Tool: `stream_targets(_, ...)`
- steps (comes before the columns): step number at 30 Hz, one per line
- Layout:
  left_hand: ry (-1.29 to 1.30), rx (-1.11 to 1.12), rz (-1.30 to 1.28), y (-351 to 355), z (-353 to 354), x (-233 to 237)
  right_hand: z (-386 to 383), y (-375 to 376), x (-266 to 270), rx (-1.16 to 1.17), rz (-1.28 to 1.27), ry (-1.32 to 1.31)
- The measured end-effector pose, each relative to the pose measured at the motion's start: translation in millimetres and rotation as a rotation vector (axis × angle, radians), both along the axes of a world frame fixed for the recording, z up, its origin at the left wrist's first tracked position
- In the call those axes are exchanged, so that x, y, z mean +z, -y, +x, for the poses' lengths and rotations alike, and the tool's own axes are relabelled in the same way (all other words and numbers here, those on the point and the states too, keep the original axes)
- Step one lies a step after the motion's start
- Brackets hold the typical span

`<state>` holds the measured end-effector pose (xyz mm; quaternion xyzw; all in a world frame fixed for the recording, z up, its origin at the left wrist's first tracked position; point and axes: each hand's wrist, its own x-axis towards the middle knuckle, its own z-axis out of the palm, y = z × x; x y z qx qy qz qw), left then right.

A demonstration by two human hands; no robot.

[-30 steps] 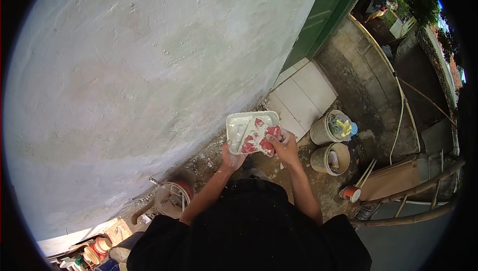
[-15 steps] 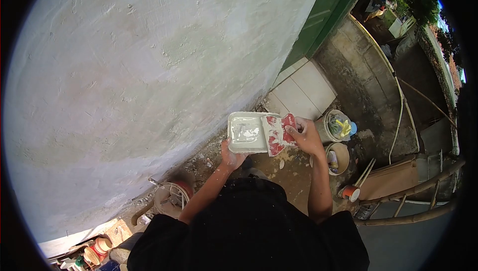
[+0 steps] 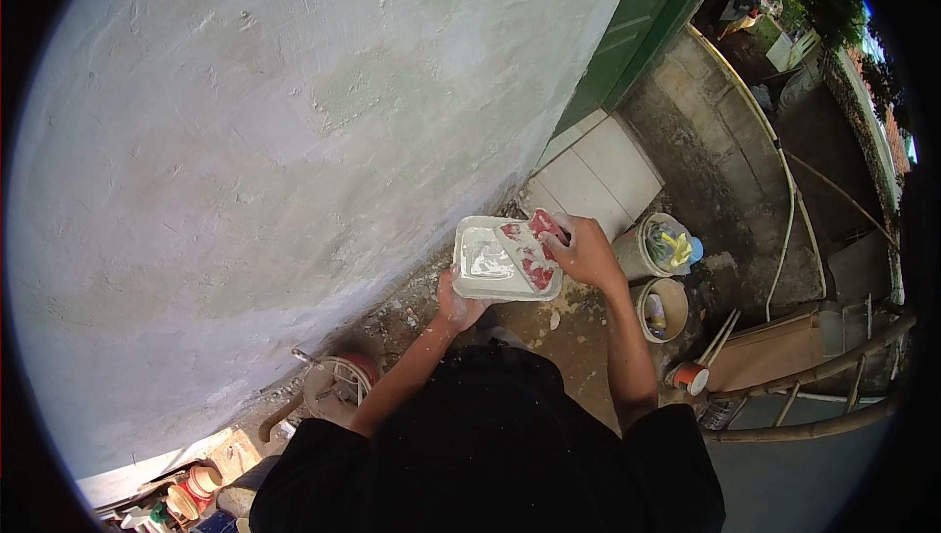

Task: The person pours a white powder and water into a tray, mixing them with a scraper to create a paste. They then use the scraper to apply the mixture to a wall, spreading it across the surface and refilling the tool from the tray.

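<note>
Gripping a white-smeared red scraper (image 3: 524, 251) between the pinched fingers (image 3: 569, 224) of the right hand (image 3: 588, 253), slanting its long edge, left of those fingers, over the right side of a pale tray (image 3: 464, 268), while supporting the tray's near left corner with the left hand (image 3: 458, 308).

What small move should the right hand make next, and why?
Perhaps slide the red scraper toward the wet white paste: the right hand holds it over the tray, the left hand supports that tray, and the paste lies beside the blade edge.
</note>
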<state>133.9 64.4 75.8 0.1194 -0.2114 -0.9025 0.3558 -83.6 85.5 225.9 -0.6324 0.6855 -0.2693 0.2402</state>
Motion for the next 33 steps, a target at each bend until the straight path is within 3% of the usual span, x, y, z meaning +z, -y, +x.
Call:
stream_targets(10,0.033,-0.040,-0.007,2,-1,-10,0,23,-22,0.101,-0.027,0.118)
stream_targets(19,0.018,-0.058,-0.018,1,-1,-5,-1,33,0,0.301,0.039,0.005)
stream_targets(27,-0.019,-0.019,0.000,4,1,-5,-7,31,35,0.333,0.127,-0.223)
stream_targets(33,-0.022,-0.034,-0.007,2,-3,0,-9,37,12,0.447,0.220,-0.154)
